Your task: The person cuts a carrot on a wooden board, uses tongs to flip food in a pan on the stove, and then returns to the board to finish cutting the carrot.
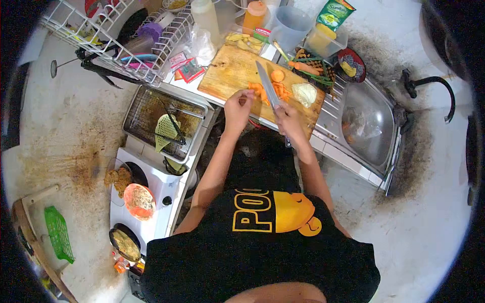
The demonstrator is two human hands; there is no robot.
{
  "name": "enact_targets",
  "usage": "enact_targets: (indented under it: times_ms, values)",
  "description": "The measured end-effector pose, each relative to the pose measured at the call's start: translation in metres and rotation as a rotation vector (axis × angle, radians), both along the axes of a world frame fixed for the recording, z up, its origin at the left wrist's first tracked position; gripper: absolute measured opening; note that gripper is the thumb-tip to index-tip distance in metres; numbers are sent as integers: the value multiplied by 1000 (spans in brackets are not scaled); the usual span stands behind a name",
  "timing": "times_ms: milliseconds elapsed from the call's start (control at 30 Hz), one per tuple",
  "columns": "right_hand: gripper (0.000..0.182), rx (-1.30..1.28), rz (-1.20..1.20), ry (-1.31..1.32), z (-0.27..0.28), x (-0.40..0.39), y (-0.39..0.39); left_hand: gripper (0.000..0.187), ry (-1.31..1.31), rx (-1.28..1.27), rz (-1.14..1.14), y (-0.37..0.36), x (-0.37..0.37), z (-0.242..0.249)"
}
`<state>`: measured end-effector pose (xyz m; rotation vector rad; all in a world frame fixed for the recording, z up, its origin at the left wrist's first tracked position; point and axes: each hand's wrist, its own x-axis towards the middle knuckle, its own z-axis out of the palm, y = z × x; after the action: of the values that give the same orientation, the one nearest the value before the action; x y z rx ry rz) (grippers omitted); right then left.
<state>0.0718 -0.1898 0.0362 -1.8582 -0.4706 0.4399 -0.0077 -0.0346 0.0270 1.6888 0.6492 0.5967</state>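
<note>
My right hand [291, 122] is wrapped round the handle of a large kitchen knife [267, 83], its blade pointing away from me over a wooden cutting board [227, 73]. At the board's near edge my left hand [237, 111] has its fingers curled together; whether anything is in them cannot be made out. Cut carrot pieces [281, 92] lie on both sides of the blade. Just beyond them sits a rounded carrot chunk [277, 76]. A pale cabbage piece [304, 94] rests on the board's right side.
Right of the board is a metal sink [369, 121] with a black faucet [429, 83]. Whole carrots [304, 67] lie behind the board, near a clear plastic tub [291, 25]. A dish rack [151, 45], a deep fryer [146, 113] and a stove [156, 192] with pans stand left.
</note>
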Motion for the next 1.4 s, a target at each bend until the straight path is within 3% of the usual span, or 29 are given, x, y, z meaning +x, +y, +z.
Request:
enact_targets:
  times_ms: [33,67,133,233,367,433,500,600,633,700,833,900,933,1000,1100,1200,1267,1333,1400]
  values:
    - [25,23,16,624,24,-2,-2,19,-53,-39,-51,-1,1,1]
    - [25,17,22,627,29,-3,-4,19,-51,-42,-43,-3,2,0]
    - [23,91,35,753,34,0,-7,24,-194,-567,-234,-6,10,0]
    - [21,148,50,832,26,11,-10,26,-61,-562,-299,-9,21,6]
    - [22,190,60,875,15,21,-11,27,-157,-697,-239,-8,32,-11]
    - [22,197,50,925,17,24,-10,27,-160,-624,-187,-3,32,-9]
    - [24,166,10,878,22,23,-10,27,-155,-561,-135,-1,28,-8]
    - [36,141,-58,776,26,22,-8,32,10,12,-102,11,24,-6]
    - [45,142,-89,720,26,22,-9,32,10,11,-102,14,23,-8]
    - [52,111,-38,690,26,30,-14,35,-41,347,-25,15,23,-6]
    - [51,67,18,447,38,29,-25,34,2,259,74,13,24,11]
    - [52,32,21,360,42,26,-32,30,0,511,148,18,23,14]
    - [52,-4,36,313,41,24,-36,30,1,508,147,21,22,12]
    - [52,-40,48,266,39,20,-44,28,248,667,-27,28,25,11]
    - [53,-70,97,229,27,13,-54,26,218,879,-152,34,37,12]
    - [54,-65,129,271,14,3,-63,43,315,944,-256,41,56,5]
    - [55,-15,152,141,1,-2,-67,37,330,848,-294,45,66,5]
    - [55,-40,131,213,-7,-6,-75,32,346,748,-334,47,70,5]
    - [54,-77,88,300,-2,-11,-81,18,142,249,-311,52,68,3]
